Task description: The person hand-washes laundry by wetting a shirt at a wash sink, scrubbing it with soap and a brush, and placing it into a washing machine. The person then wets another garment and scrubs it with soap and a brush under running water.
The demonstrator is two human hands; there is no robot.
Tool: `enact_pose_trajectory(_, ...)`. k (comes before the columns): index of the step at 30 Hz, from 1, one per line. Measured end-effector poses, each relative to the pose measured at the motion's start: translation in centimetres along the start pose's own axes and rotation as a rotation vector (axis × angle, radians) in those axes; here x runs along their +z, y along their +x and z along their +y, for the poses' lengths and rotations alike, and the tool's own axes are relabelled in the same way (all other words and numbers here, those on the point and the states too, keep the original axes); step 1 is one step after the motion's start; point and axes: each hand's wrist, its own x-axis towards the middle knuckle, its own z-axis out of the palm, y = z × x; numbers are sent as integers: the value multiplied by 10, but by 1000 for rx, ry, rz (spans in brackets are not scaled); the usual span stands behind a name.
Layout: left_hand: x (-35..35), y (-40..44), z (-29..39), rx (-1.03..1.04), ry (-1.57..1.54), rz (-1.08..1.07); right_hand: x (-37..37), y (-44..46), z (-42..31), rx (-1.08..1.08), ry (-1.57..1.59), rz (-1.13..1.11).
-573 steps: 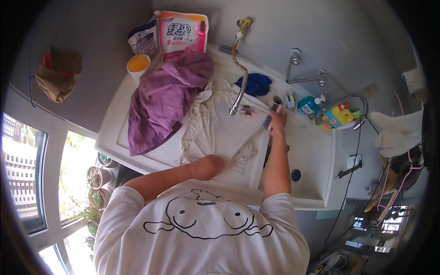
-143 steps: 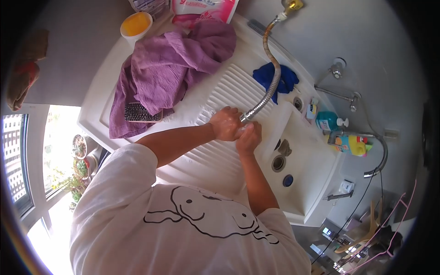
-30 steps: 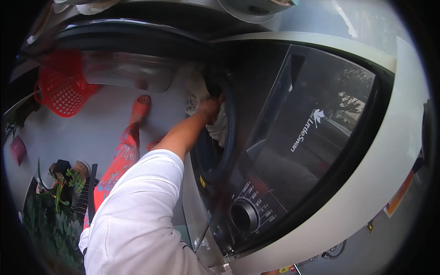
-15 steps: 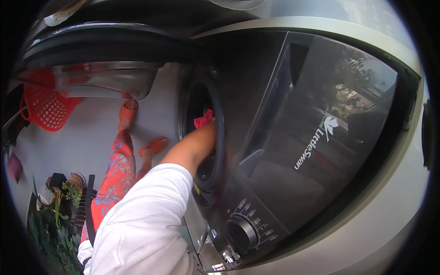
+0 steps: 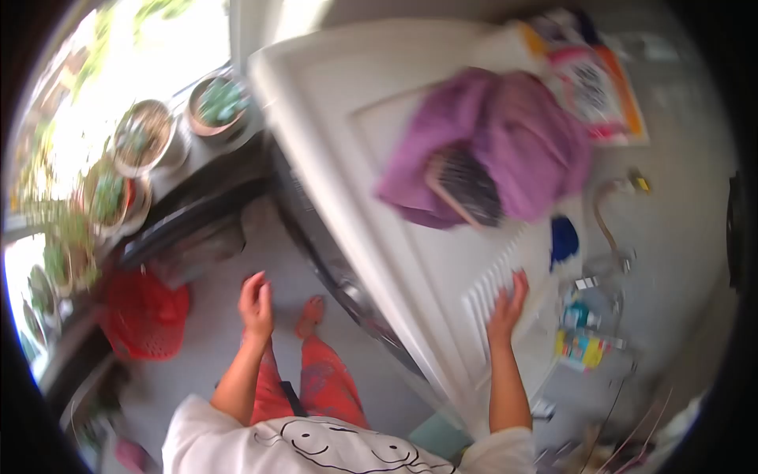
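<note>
My left hand (image 5: 255, 306) is raised over the floor beside the washing machine, its fingers apart and holding nothing. Over the ribbed part of the white sink counter (image 5: 316, 150), my right hand (image 5: 506, 306) has its fingers spread, with nothing in it. A purple cloth (image 5: 533, 142) lies bunched on the counter. On top of it rests a brush (image 5: 464, 188), bristles up. To the right of the cloth is a dark blue cloth (image 5: 563, 239). The view is blurred by motion.
The machine's round door (image 5: 205, 245) stands open at the left, near a red basket (image 5: 146, 312). Potted plants (image 5: 144, 138) line the window. A detergent bag (image 5: 592, 91), a teal bottle (image 5: 578, 315) and a yellow bottle (image 5: 581, 348) are at the right.
The view has swung from the machine's front up to the counter. My left hand is out of the drum and empty, and the pink-red cloth seen there is out of sight. My right hand has come into view.
</note>
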Motion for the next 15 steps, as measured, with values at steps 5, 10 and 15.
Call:
enact_pose_trajectory(5, 31, -2, 173, 563, -46, -257, -4, 1, 9, -51, -71, 103)
enact_pose_trajectory(10, 159, -26, 249, 789, 165, -1035, -8, 4, -16, -67, -11, 205)
enact_pose_trajectory(15, 245, -24, 188, 1121, 848, -865, -7, 4, -15, -40, -17, 233)
